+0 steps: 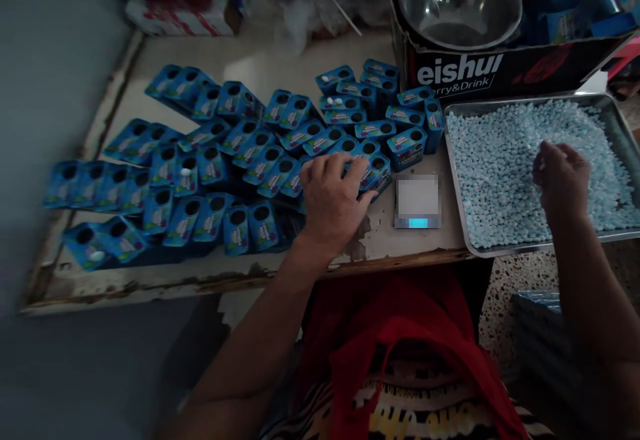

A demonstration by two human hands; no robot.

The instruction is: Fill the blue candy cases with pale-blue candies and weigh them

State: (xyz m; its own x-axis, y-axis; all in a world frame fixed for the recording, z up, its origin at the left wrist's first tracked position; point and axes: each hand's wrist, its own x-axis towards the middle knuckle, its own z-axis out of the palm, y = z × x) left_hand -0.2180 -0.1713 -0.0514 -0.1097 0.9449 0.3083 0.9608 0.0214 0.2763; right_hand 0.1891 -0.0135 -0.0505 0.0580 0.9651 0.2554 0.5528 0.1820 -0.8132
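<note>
One worn white table (240,63) takes up most of the view, and a whole spread of little blue boxes (263,167) covers its left and middle, each with a round dark hole on top. Behind, on the right, sits a black carton (525,70) with more blue stuff inside and a shiny metal bowl (465,37) at its open top. In front of that there's a metal tray (510,249), heaped with pale blue-white pellets (490,173).

Hands next. Left hand (333,190) is spread, fingers arched over the box tops at the right end of the near rows. Right hand (565,177) is over the tray with its fingers bunched together; can't tell whether it's pinching any pellets, since the tips are mostly hidden.

Between boxes and tray there's a small scale-like gadget (417,197) with a lit display, too blurry to read. Smallest of all: a few loose pellets lying on some box tops.

My read is the gathering step is in hand. I'd say the next move calls for a neat fingertip grip on the pellets, and a steady left hand so those packed boxes don't tip.
</note>
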